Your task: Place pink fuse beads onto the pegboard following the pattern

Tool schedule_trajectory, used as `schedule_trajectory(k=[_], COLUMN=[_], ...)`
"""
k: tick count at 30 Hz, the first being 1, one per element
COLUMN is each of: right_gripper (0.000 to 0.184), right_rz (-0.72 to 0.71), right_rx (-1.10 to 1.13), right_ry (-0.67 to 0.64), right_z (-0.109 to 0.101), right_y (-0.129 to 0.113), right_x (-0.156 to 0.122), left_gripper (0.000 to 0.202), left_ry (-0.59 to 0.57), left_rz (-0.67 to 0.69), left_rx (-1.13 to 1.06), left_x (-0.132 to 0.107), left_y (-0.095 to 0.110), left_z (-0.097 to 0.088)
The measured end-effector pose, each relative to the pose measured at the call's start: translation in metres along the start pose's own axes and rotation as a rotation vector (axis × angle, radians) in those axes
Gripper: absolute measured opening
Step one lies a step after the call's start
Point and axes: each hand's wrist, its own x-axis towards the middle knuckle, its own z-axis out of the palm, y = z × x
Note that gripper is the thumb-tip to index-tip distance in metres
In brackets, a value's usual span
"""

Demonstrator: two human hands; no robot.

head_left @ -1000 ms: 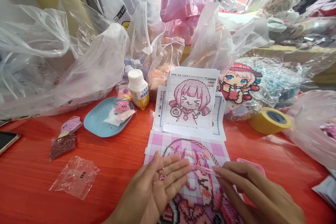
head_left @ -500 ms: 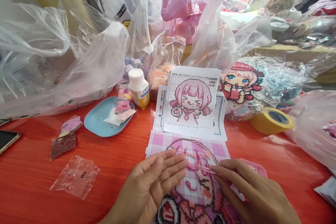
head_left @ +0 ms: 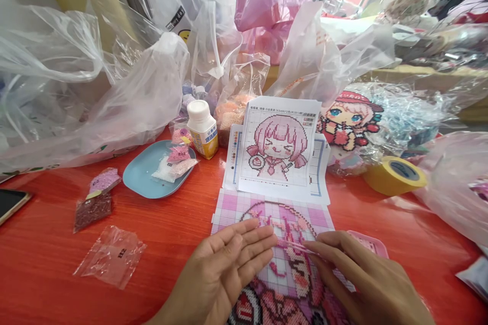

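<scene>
Over a gridded pegboard [head_left: 229, 205], my left hand [head_left: 224, 269] is open, palm turned up and inward with its fingers stretched out together. My right hand [head_left: 362, 274] pinches slim pink tweezers [head_left: 299, 246], whose tips point left, close to my left fingertips. Whether a bead sits between the tips is too small to tell. Beneath both hands lies a partly beaded picture of a pink-haired character [head_left: 299, 264], with brown outlines and bare grid patches in the face. A printed pattern sheet [head_left: 280, 147] of that character stands behind the board. A pink tray [head_left: 371, 244] is partly hidden by my right hand.
On the left are a blue plate [head_left: 141, 172] with bead packets, a white-capped bottle [head_left: 202, 129], other bead packets [head_left: 93, 203], a clear bag [head_left: 112, 256] and a phone [head_left: 11, 203]. Yellow tape [head_left: 396, 175] sits at right. Plastic bags [head_left: 152, 81] crowd the back.
My left hand has shifted slightly right, bringing its fingertips closer to the tweezers. My right hand stays nearly in place with the tweezers.
</scene>
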Motion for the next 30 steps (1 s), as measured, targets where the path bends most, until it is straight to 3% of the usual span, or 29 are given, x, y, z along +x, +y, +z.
schedule_trajectory(k=[14,25,30], right_gripper=[0.027,0.019,0.020], right_rz=[-0.011,0.015,-0.067], right_rx=[0.008,0.025,0.084], right_ry=[0.016,0.036,0.005], right_z=[0.000,-0.003,-0.005], right_y=[-0.001,0.000,-0.007], right_x=[0.002,-0.006,-0.010], left_gripper=[0.026,0.041,0.038], left_ry=[-0.011,-0.070,-0.059], left_rz=[0.002,-0.068,-0.123], left_rx=[0.011,-0.088,-0.057], left_x=[0.000,0.004,0.001], left_y=[-0.002,-0.007,-0.013], left_z=[0.001,-0.003,-0.003])
